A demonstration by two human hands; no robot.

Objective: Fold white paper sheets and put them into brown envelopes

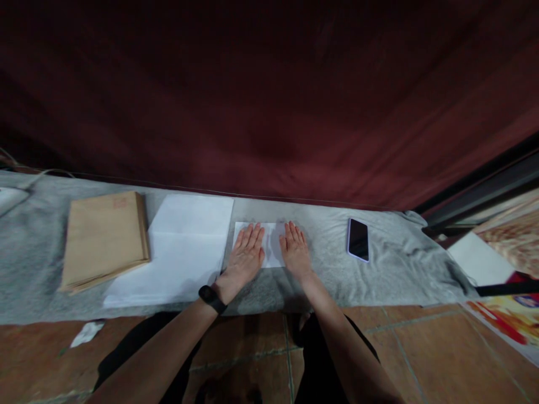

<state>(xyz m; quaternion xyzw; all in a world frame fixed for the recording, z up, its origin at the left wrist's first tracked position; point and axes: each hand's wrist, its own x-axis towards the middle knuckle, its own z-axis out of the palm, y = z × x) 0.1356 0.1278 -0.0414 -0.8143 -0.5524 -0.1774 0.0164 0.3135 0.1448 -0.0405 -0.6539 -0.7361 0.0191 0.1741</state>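
Observation:
A small white piece of paper (273,255) lies on the grey cloth in front of me. Flat on its left part rests my left hand (247,252), fingers stretched out and pointing away from me; a black band is on that wrist. My right hand (295,252) lies on the paper's right edge, its fingers also extended and the thumb slightly apart. Neither hand grips anything. Both palms hide parts of the paper. Just left of it are large white sheets (189,252), partly under a stack of brown paper envelopes (105,235).
The grey cloth (328,280) covers a long narrow surface against a dark red curtain (269,123). A phone (358,240) lies to the right. At the far left is a white device (10,197) with a cable. A crumpled white scrap (87,333) lies on the tiled floor.

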